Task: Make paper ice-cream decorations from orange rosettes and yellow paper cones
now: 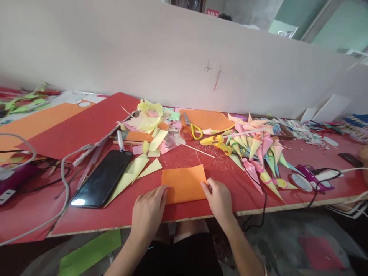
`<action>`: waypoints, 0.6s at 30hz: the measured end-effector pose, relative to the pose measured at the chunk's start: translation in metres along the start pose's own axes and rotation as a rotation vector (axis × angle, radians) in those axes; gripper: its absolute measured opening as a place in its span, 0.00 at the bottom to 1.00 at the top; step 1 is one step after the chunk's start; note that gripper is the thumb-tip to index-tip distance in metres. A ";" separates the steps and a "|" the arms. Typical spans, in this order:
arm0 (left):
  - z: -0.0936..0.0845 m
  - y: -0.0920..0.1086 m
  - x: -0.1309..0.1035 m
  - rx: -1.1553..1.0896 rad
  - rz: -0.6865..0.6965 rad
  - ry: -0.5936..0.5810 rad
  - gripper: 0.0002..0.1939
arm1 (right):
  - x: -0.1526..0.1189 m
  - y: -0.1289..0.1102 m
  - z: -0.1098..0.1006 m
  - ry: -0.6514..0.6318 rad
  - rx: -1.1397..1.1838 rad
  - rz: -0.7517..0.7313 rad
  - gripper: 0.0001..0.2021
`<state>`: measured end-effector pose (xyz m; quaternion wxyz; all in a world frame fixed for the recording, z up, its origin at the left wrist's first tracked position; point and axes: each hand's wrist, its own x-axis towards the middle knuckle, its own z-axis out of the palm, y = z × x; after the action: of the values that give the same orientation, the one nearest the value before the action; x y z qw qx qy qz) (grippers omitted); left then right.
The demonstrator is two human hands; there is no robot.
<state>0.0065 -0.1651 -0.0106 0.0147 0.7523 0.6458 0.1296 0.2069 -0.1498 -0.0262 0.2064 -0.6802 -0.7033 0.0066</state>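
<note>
An orange sheet of paper lies on the red tabletop, close to the front edge. My left hand grips its left edge, with the thumb on top and the other fingers curled alongside. At the opposite edge, my right hand pinches the paper between thumb and fingers. Pale yellow paper pieces lie to the left of the orange sheet. Beyond it is a thin wooden stick. Whether the sheet is folded I cannot tell.
A black phone lies at left near a white marker. Scissors and a yellow glue gun lie behind the sheet. Paper cones pile up at right, with a black cord hanging over the edge. A white partition stands behind.
</note>
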 end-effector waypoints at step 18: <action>0.004 -0.002 0.003 0.074 -0.011 -0.063 0.14 | 0.007 -0.007 0.000 -0.079 -0.149 0.080 0.14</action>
<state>0.0058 -0.1613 -0.0145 0.0079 0.7525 0.6534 0.0817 0.2003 -0.1436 -0.0219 0.1271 -0.7204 -0.6817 -0.0107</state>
